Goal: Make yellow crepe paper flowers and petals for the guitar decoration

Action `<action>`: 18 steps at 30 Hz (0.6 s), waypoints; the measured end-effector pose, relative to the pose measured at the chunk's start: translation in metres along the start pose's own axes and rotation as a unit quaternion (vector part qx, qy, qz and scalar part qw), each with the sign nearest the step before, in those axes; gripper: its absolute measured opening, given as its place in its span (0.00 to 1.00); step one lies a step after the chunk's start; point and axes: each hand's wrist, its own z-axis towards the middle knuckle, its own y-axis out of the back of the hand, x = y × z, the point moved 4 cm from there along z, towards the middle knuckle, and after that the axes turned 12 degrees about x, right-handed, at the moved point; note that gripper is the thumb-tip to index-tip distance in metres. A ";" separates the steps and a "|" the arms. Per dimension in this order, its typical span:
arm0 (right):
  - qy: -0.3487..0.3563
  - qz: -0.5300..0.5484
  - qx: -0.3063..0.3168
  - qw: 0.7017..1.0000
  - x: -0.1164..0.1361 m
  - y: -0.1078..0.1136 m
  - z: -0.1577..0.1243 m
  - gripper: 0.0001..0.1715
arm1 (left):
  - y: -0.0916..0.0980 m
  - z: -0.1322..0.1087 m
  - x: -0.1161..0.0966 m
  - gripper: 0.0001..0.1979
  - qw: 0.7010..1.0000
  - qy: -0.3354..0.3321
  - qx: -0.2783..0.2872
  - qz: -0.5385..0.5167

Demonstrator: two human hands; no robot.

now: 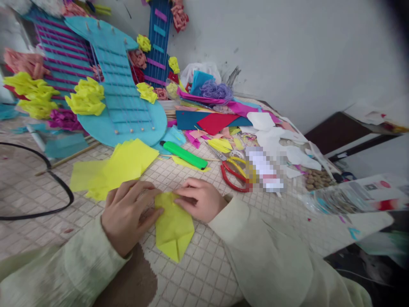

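Observation:
A folded piece of yellow paper (174, 228) lies on the checked tablecloth (204, 264) in front of me. My left hand (129, 213) rests on its left edge, fingers bent and pressing the paper's upper left part down. From the right, my right hand (200, 198) has its curled fingers pinching the paper's top corner. Both hands meet at the paper's upper end. Cream sleeves cover both arms.
Loose yellow sheets (118, 168) lie just beyond my hands. A green cutter (185, 155) and red-handled scissors (234, 172) sit behind the right hand. Blue craft boards (123, 102) with paper flowers stand at the back left, coloured paper scraps at the back. A black cable (47, 170) curves at left.

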 end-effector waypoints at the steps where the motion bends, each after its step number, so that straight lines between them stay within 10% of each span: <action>1: -0.007 0.005 -0.006 1.000 0.000 -0.001 0.000 0.09 | 0.000 0.000 0.000 0.12 1.000 0.000 0.001 -0.002; 18: -0.033 0.046 0.016 0.998 -0.003 -0.001 0.004 0.07 | -0.003 0.000 0.001 0.13 1.000 -0.017 0.013 -0.015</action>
